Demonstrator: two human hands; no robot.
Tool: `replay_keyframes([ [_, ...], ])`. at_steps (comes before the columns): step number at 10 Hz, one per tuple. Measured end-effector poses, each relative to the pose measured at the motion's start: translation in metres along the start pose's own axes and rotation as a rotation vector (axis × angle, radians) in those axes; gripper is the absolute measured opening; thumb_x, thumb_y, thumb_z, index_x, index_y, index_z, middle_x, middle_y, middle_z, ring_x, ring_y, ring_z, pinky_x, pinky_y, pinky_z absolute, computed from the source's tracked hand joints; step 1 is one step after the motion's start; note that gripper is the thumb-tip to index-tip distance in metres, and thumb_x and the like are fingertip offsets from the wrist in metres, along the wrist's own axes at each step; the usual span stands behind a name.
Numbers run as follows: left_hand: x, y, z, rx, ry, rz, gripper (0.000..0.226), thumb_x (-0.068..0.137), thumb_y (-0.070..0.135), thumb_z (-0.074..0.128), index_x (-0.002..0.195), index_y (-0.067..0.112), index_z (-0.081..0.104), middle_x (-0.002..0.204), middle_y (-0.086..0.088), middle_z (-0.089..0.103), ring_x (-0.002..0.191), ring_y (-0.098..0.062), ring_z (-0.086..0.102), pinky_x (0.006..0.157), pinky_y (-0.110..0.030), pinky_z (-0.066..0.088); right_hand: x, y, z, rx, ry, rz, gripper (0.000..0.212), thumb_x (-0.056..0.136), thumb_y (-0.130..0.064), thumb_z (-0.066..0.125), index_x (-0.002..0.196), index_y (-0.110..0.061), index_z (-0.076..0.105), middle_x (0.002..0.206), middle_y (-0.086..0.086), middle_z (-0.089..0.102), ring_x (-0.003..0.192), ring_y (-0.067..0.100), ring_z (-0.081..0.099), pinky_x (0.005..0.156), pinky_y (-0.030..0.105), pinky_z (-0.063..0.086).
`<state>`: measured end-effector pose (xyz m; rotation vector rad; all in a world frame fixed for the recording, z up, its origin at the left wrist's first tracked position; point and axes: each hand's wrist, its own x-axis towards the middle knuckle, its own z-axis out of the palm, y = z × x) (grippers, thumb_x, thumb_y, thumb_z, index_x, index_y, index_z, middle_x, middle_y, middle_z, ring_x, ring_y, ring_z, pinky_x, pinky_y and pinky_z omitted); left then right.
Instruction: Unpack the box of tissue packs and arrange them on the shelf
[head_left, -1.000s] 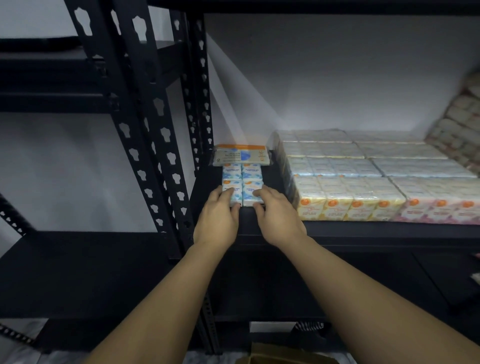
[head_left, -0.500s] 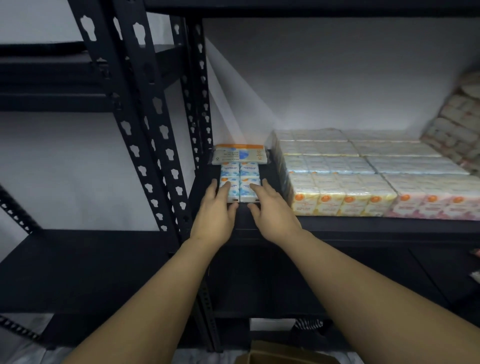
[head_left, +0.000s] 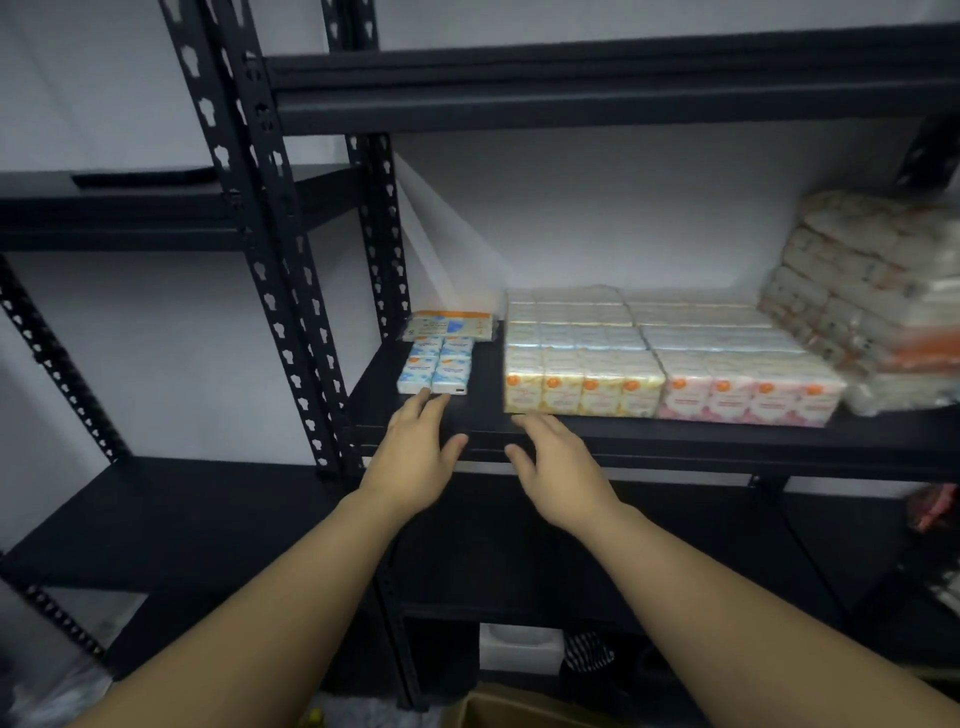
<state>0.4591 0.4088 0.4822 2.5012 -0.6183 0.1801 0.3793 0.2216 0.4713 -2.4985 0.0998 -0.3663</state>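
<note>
A blue-and-white bundle of tissue packs (head_left: 437, 366) lies at the left end of the black shelf (head_left: 675, 441), with a flat orange-topped pack (head_left: 450, 326) behind it. My left hand (head_left: 415, 457) is open, its fingertips just at the bundle's front edge. My right hand (head_left: 558, 467) is open too, hovering at the shelf's front edge below the yellow packs (head_left: 582, 387), holding nothing. Pink packs (head_left: 748, 397) stand to the right of the yellow ones. A cardboard box (head_left: 519, 709) shows at the bottom edge.
Black perforated uprights (head_left: 270, 234) stand left of the shelf. A stack of wrapped packs (head_left: 872, 301) fills the shelf's right end. An upper shelf board (head_left: 597, 88) overhangs. Lower black shelves (head_left: 156, 519) lie to the left and beneath.
Both hands have drawn back from the blue-and-white bundle toward the shelf's front edge; the right hand has shifted right, off the bundle. The bundle stays on the shelf.
</note>
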Motion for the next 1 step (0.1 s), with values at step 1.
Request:
replay_keyframes([
  [1,-0.0256,0.0343,0.0132,-0.005,-0.036,0.035,0.07,0.102,0.042,0.059,0.161,0.02,0.029,0.169,-0.005,0.023,0.156,-0.024,0.019,0.126,-0.041,0.024,-0.0371,0.024,-0.0263,-0.01,0.01,0.022,0.052,0.107,-0.037,0.052,0.154,-0.021,0.041,0.156,-0.004,0.042,0.143,0.015,0.039,0.117,0.032,0.034],
])
